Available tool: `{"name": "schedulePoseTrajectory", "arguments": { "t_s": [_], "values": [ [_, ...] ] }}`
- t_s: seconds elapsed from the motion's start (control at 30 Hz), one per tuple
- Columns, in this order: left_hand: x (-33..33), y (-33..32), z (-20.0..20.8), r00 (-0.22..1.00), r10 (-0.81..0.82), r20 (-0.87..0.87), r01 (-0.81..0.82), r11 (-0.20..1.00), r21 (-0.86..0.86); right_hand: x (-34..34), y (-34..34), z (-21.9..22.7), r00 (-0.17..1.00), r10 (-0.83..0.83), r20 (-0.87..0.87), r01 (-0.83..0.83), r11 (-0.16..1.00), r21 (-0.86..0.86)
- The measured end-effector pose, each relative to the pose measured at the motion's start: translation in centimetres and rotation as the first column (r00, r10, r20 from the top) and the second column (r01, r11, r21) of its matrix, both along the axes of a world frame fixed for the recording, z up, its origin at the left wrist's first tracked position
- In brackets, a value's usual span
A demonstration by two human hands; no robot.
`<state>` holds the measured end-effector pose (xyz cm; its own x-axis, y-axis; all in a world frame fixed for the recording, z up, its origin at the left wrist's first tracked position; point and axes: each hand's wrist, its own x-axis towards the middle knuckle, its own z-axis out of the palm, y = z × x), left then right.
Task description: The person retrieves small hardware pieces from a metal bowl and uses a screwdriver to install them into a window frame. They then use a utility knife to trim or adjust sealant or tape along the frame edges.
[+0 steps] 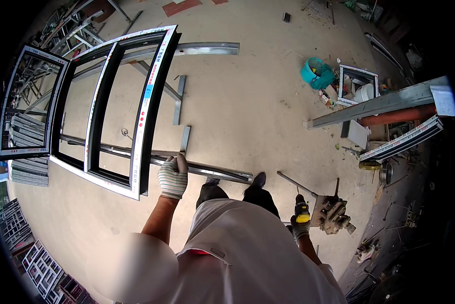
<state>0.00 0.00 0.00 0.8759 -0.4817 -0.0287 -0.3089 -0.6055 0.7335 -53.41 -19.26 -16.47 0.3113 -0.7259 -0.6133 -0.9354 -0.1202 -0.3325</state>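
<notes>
1. Right grip [301,229]: clamped on the power drill [302,209].
2. Left grip [173,180]: fingers curled; cannot tell whether they hold anything.
3. Window frame [142,119]: just left of the left grip.
4. Judged step: drill held clear of the frame; next move calls for steady drill control.

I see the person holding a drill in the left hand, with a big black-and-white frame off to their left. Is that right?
Not quite: the head view shows the drill in the right hand, not the left. The big black-and-white frame is indeed off to the person's left.
</notes>
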Motion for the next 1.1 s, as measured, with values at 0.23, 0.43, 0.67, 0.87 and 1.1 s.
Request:
{"name": "schedulePoseTrajectory", "arguments": {
  "t_s": [0.23, 0.43, 0.67, 0.87, 1.1],
  "values": [
    [-8.5, -8.0, -3.0, 0.989, 0.094, 0.114, -0.130, 0.918, 0.376, -9.5, -10.2, -2.3, 0.972, 0.203, -0.117, -0.205, 0.979, -0.008],
    [-8.5, -9.8, -2.2, 0.964, 0.260, 0.050, -0.255, 0.862, 0.438, -12.1, -17.9, -0.8, 0.999, 0.013, -0.053, -0.011, 0.998, 0.056],
    [-8.0, -11.3, -1.9, 0.944, 0.315, 0.103, -0.319, 0.781, 0.536, -7.9, -23.7, -2.2, 0.998, -0.038, 0.041, 0.034, 0.994, 0.102],
    [-7.9, -15.2, -2.4, 0.965, 0.228, 0.128, -0.259, 0.766, 0.589, -2.0, -30.2, -3.0, 0.994, -0.048, 0.102, 0.035, 0.992, 0.124],
    [-1.3, -28.2, -7.9, 0.897, 0.348, -0.274, -0.255, 0.912, 0.322, 6.1, -39.7, -2.6, 0.975, -0.088, 0.203, 0.067, 0.992, 0.106]
  ]
}}
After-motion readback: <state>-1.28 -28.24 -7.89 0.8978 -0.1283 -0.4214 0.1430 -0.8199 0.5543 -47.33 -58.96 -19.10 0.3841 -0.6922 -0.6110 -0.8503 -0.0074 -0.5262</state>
